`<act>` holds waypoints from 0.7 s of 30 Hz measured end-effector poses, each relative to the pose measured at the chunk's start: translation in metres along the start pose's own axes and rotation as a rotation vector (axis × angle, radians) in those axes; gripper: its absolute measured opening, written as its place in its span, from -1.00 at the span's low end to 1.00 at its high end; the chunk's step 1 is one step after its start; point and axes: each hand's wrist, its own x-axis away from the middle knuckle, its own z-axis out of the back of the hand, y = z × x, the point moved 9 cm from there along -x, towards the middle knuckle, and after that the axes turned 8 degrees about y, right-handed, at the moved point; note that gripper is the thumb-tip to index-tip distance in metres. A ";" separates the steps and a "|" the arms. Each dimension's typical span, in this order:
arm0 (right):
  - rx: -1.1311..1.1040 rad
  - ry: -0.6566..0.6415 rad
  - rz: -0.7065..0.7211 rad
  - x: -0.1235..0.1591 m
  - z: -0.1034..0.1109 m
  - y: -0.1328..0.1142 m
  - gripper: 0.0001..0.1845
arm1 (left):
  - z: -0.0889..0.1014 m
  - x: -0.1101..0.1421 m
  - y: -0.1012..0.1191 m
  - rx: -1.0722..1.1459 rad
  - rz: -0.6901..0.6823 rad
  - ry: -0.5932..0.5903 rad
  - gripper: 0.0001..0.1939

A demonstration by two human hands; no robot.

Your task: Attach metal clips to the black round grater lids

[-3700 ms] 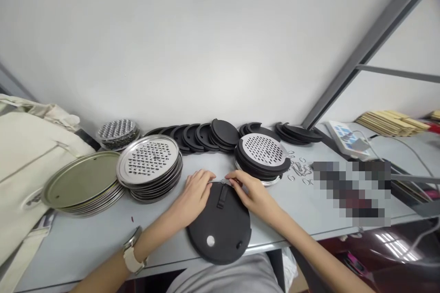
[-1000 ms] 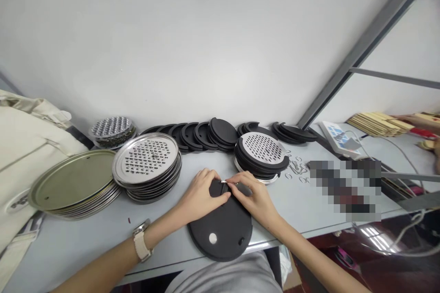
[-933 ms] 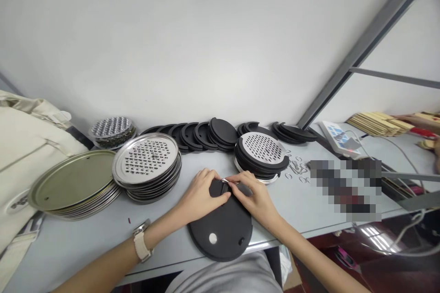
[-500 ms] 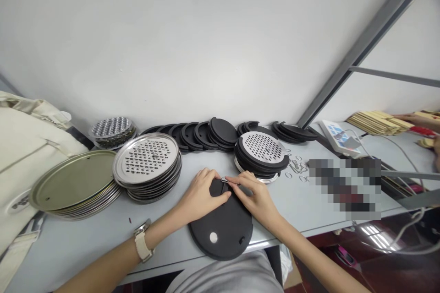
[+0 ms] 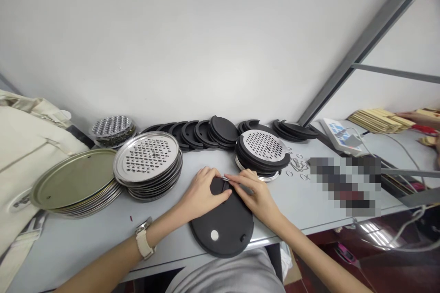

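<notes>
2 hands [image 5: 202,192] [image 5: 256,194] at 1 blk disc [image 5: 222,219], 1 watch [image 5: 144,240], 1 grn-topped tray stk [image 5: 74,181].

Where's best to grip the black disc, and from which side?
Probably by the near rim of the black disc, coming from the wearer's side: that curved edge is uncovered and seems to reach the front edge of the table, while the left hand and right hand crowd the far end.

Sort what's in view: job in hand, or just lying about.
Part of the job:
black disc under the left hand
small metal piece in the right hand
black strap
metal rings and clips, probably

Apparently just lying about:
cream bag
olive tray stack
white-and-blue box
</notes>
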 end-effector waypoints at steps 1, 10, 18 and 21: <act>0.002 -0.002 0.005 0.000 0.000 0.000 -0.75 | 0.000 0.000 0.000 -0.001 0.005 -0.003 -0.76; 0.040 -0.115 0.051 -0.002 -0.005 -0.004 -0.75 | -0.002 0.000 -0.003 0.004 0.015 -0.001 -0.76; 0.079 -0.155 0.079 -0.001 -0.006 -0.007 -0.78 | -0.002 0.000 -0.003 -0.002 0.010 0.004 -0.76; 0.113 -0.162 0.085 -0.002 -0.006 -0.008 -0.73 | -0.002 0.000 -0.004 -0.024 0.013 0.013 -0.75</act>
